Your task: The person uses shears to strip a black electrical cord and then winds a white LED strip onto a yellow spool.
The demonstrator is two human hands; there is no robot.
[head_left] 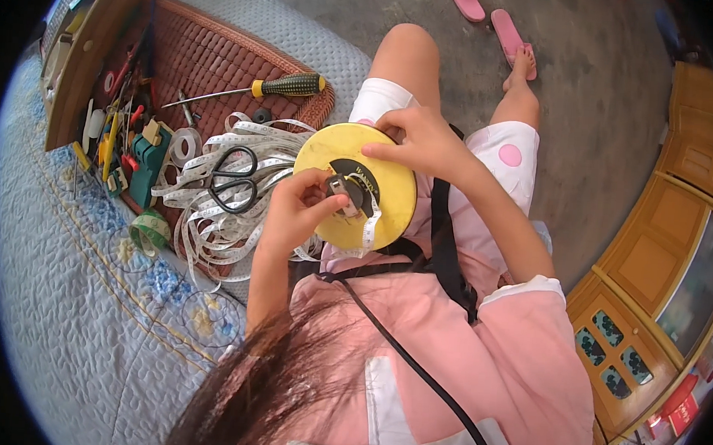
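A round yellow tape measure reel [320, 147] with a black label rests at my lap. My right hand [424, 144] grips its far right rim, thumb on the flat face and fingers over the edge. With thumb and fingers, my left hand [301, 206] pinches the dark crank [350, 191] near the reel's centre. A short length of white measuring tape [371, 228] hangs across the reel's face. Left of the reel lies a loose heap of the same marked tape [206, 245], with black-handled scissors [234, 179] on top.
A yellow-and-black screwdriver [287, 85] lies on the brown beaded mat [212, 47]. Beside the heap are a green tape roll [150, 231], a white roll [185, 146] and several small tools. A wooden box [108, 48] stands far left. Pink slippers [510, 33] and wooden cabinets [637, 283] are to the right.
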